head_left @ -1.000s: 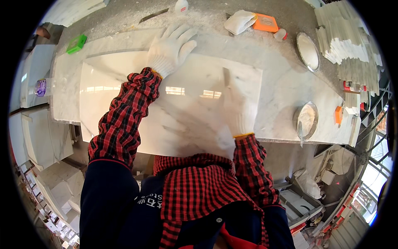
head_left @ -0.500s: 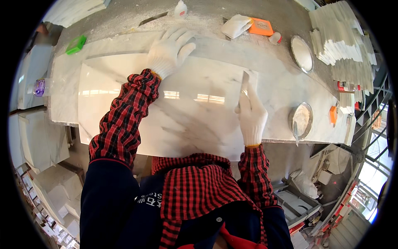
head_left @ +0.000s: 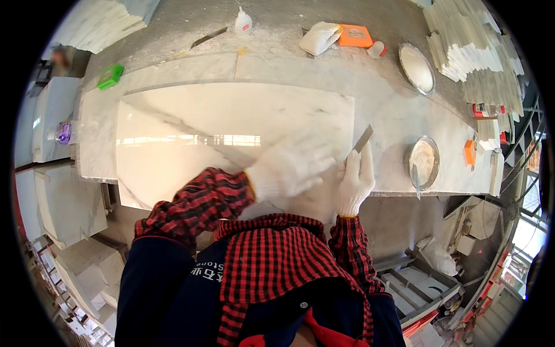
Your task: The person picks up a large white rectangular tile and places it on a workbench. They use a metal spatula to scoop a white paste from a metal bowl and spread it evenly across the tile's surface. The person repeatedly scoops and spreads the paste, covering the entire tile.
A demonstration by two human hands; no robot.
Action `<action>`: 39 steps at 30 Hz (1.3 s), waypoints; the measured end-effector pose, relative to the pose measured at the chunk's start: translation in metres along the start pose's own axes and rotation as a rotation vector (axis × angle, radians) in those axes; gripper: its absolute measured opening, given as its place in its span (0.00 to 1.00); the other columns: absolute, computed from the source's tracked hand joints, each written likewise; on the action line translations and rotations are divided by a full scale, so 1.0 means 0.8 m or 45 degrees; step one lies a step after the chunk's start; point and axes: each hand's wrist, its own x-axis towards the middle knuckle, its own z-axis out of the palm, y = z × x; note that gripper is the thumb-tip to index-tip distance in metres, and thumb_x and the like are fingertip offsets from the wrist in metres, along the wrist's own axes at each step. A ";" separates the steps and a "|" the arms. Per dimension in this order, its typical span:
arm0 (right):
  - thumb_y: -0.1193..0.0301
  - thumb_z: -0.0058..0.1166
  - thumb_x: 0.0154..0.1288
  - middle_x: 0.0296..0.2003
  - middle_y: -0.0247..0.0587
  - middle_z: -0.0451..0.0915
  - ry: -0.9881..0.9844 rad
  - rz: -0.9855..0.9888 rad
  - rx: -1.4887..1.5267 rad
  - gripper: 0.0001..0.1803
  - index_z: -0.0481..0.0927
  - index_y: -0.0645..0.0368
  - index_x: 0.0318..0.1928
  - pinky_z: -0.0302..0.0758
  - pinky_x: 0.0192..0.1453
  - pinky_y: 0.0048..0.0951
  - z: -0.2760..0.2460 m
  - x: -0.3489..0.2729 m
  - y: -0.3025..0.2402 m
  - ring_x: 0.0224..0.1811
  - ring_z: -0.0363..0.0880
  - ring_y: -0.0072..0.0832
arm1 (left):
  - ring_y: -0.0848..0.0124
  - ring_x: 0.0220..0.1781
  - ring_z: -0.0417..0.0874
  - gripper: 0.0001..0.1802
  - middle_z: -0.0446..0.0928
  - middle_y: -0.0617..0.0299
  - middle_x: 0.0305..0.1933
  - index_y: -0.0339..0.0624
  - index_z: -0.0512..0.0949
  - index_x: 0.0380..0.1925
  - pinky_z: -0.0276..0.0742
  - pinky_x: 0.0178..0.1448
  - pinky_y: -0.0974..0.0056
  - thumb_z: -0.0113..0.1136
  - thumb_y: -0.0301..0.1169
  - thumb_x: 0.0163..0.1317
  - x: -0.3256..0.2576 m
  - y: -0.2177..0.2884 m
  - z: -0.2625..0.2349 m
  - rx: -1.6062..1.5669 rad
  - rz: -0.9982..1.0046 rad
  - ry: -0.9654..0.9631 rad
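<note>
A glossy white marble slab [head_left: 191, 115] with grey veins lies before me on the worktop. My left hand [head_left: 292, 170], in a white knit glove, is over its near right part with the fingers stretched out. Motion blurs it, so I cannot tell whether it touches the slab. My right hand [head_left: 355, 185], gloved the same way, grips a flat metal scraper [head_left: 363, 139] by the slab's right edge. The blade points up and to the right; the glove hides its lower end.
On the right, a metal bowl [head_left: 424, 165] of pale paste has a tool in it; a second bowl [head_left: 416, 68] stands farther back. Along the far side are a white squeeze bottle [head_left: 243, 22], another blade [head_left: 208, 37], an orange box [head_left: 355, 36] and a green block [head_left: 110, 76].
My left hand has swept from the slab's far edge toward me and to the right. My right hand has shifted slightly nearer and right, its scraper now tilted rightward.
</note>
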 end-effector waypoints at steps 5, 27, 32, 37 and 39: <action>0.75 0.52 0.75 0.26 0.28 0.78 0.043 -0.135 -0.107 0.27 0.72 0.63 0.73 0.70 0.32 0.20 0.005 -0.008 0.009 0.27 0.69 0.12 | 0.52 0.73 0.70 0.30 0.72 0.49 0.71 0.47 0.73 0.68 0.61 0.79 0.48 0.56 0.48 0.70 -0.014 -0.094 0.048 0.247 -0.470 -0.257; 0.61 0.56 0.72 0.27 0.50 0.84 -0.383 -0.634 -1.153 0.20 0.85 0.45 0.62 0.79 0.35 0.44 0.099 0.038 -0.005 0.27 0.83 0.47 | 0.56 0.73 0.69 0.25 0.74 0.58 0.70 0.45 0.76 0.65 0.63 0.75 0.46 0.53 0.45 0.74 -0.092 -0.198 -0.083 0.765 -0.683 0.415; 0.61 0.55 0.72 0.26 0.51 0.83 -0.419 -0.614 -1.178 0.20 0.84 0.45 0.62 0.79 0.35 0.44 0.096 0.041 -0.015 0.27 0.83 0.48 | 0.57 0.73 0.69 0.25 0.75 0.59 0.69 0.46 0.76 0.65 0.63 0.74 0.46 0.53 0.45 0.74 -0.097 -0.202 -0.079 0.807 -0.673 0.461; 0.60 0.55 0.73 0.27 0.51 0.83 -0.431 -0.589 -1.159 0.20 0.84 0.45 0.62 0.79 0.35 0.45 0.108 0.043 -0.012 0.28 0.83 0.49 | 0.57 0.73 0.70 0.23 0.76 0.59 0.67 0.45 0.78 0.63 0.63 0.74 0.46 0.53 0.44 0.74 -0.092 -0.199 -0.080 0.754 -0.677 0.461; 0.60 0.55 0.73 0.29 0.51 0.84 -0.438 -0.618 -1.133 0.20 0.84 0.45 0.62 0.79 0.35 0.45 0.095 0.043 -0.012 0.30 0.83 0.49 | 0.57 0.72 0.70 0.23 0.76 0.59 0.67 0.45 0.78 0.62 0.63 0.74 0.46 0.54 0.44 0.74 -0.096 -0.199 -0.079 0.766 -0.670 0.470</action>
